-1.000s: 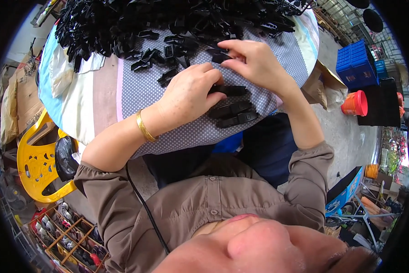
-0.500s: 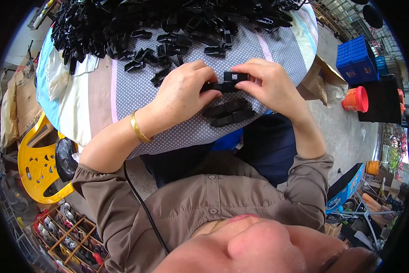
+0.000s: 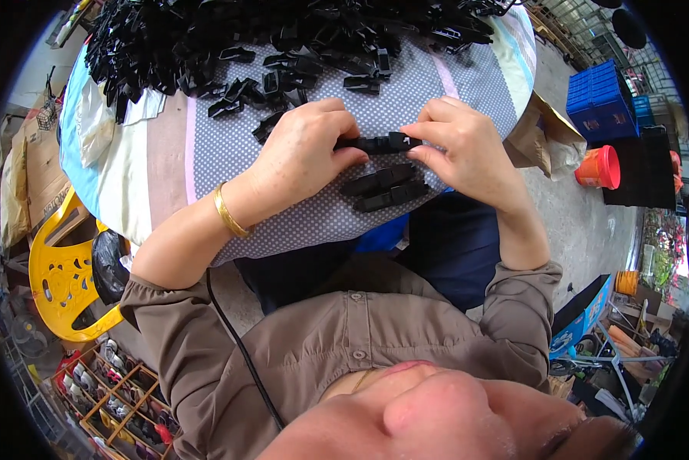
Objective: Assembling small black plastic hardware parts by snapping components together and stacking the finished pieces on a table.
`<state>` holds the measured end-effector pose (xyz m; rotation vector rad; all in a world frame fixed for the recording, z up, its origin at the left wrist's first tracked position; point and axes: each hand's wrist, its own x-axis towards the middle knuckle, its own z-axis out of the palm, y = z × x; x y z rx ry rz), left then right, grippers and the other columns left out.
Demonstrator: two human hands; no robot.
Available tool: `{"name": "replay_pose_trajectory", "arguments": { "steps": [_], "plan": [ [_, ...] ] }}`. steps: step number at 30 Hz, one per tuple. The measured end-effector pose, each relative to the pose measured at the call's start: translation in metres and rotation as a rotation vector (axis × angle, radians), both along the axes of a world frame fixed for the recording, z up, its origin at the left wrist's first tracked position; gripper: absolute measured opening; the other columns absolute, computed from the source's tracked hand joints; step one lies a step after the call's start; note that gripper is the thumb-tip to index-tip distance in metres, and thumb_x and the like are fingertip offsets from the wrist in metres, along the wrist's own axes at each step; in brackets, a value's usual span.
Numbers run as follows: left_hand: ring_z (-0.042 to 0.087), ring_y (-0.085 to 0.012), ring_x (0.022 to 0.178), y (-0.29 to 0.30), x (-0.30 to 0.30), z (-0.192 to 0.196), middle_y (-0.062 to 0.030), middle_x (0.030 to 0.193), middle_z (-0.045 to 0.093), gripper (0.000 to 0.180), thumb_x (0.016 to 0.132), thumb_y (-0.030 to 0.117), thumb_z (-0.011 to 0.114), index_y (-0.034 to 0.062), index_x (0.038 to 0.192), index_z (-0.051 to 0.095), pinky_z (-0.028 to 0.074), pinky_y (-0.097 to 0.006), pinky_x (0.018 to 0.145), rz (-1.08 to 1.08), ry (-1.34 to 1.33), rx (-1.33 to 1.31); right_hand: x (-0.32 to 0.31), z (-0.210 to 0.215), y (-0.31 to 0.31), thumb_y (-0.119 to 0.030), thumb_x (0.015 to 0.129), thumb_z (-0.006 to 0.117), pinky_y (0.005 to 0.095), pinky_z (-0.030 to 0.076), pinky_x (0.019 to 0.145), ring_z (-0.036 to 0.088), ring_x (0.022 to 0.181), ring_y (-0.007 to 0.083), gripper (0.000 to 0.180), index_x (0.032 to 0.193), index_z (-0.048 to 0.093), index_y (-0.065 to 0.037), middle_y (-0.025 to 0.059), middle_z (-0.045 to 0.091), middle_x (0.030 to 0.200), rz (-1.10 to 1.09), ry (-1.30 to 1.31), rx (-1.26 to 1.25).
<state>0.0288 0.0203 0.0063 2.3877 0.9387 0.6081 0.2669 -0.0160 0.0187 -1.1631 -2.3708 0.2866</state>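
Note:
Between my two hands, a slim black plastic part (image 3: 378, 144) is held lengthwise just above the table. My left hand (image 3: 306, 146) pinches its left end between thumb and fingers. At the other end, my right hand (image 3: 459, 149) grips a small blocky black piece (image 3: 402, 141), which lines up with the long part; whether the two are joined I cannot tell. Closer to me, two similar long black parts (image 3: 386, 188) lie side by side on the cloth. Their exact kind is not clear.
A big heap of black plastic parts (image 3: 206, 46) covers the table's far side, with loose ones scattered before it. Dotted, striped cloth (image 3: 283, 226) covers the round table. A yellow chair (image 3: 60, 284) stands left; a red bucket (image 3: 597, 167) and blue crate (image 3: 601, 100) stand right.
The small blocky piece in my right hand has come down from above the long part to its right end. My right hand has shifted slightly right.

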Motion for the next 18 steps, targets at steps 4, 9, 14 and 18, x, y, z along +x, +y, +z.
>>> {"name": "replay_pose_trajectory", "arguments": {
  "steps": [4,9,14,18],
  "plan": [
    [0.062,-0.0298,0.076,-0.001,0.007,-0.003,-0.0108,0.081,0.061,0.02,0.07,0.013,0.077,-0.0002,0.078,0.065,0.051,-0.038,0.067,-0.037,-0.041,-0.018,-0.016,-0.004,0.006,-0.007,0.067,0.074,0.0348,0.048,0.068,0.059,0.08,0.0265,0.024,0.089,0.07,-0.002,0.0087,0.06,0.082,0.063,0.018,0.007],
    [0.062,-0.0299,0.075,0.003,0.005,0.004,-0.0114,0.082,0.061,0.023,0.072,0.018,0.077,-0.0004,0.079,0.066,0.051,-0.038,0.066,-0.086,0.001,-0.088,-0.006,-0.013,0.034,-0.009,0.072,0.074,0.0325,0.048,0.063,0.061,0.074,0.024,0.017,0.088,0.07,-0.002,0.0082,0.062,0.083,0.146,0.139,-0.23],
    [0.061,-0.0291,0.072,0.007,0.001,0.001,-0.0121,0.083,0.061,0.023,0.079,0.02,0.074,-0.0011,0.08,0.066,0.051,-0.037,0.065,-0.151,-0.042,-0.053,-0.029,-0.025,0.06,-0.021,0.083,0.072,0.0311,0.05,0.061,0.063,0.071,0.0228,0.023,0.1,0.071,-0.006,0.006,0.067,0.092,-0.101,0.168,0.255],
    [0.06,-0.0306,0.069,0.011,0.0,-0.003,-0.0151,0.101,0.058,0.02,0.084,0.011,0.07,-0.0013,0.097,0.063,0.052,-0.036,0.066,0.127,-0.155,-0.027,-0.036,-0.033,0.068,-0.023,0.083,0.072,0.0324,0.053,0.073,0.063,0.088,0.0224,0.031,0.111,0.068,-0.01,0.0051,0.066,0.105,-0.055,0.008,0.358]
  ]
}}
